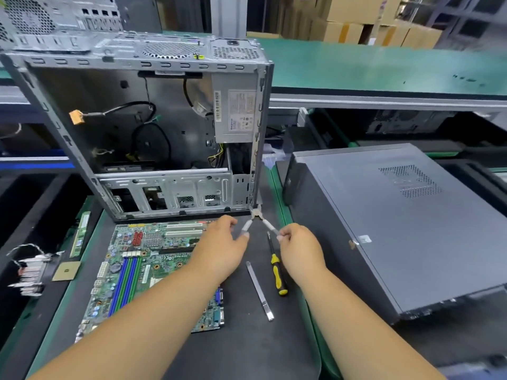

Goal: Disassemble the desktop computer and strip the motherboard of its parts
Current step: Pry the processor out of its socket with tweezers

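At the centre of the frame, the left hand [222, 242] and right hand [297, 246] each pinch one pale handle of the small spread-open pliers [257, 218], fingertips curled on them, its head against the lower right corner of the open grey metal computer case [153, 127]. Lower left of centre, the green stripped motherboard [142, 267] lies flat on the dark mat [247, 338]. Between the forearms lie a yellow-and-black screwdriver [277, 270] and a flat silver metal bar [260, 290].
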